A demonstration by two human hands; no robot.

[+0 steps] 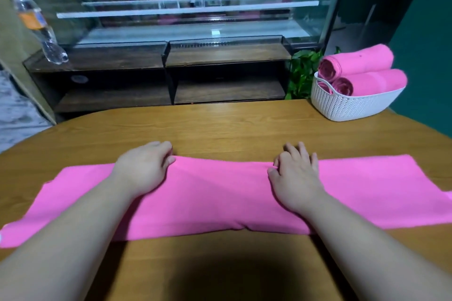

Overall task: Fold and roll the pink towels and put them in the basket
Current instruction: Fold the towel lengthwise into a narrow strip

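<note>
A pink towel [210, 193], folded into a long band, lies across the wooden table [220, 127] in front of me. My left hand [141, 168] sits at the towel's far edge, left of centre, with its fingers curled over that edge and its thumb on top. Right of centre, my right hand [297, 173] rests on the same edge, its fingers spread and reaching past it onto the table. At the table's far right corner stands a white basket [347, 105] holding three rolled pink towels [362, 73].
Behind the table is a glass display case [190, 7] on a dark low shelf unit [161, 76]. A plastic bottle [36, 24] stands on that unit at the left. A green plant [303, 73] sits just left of the basket.
</note>
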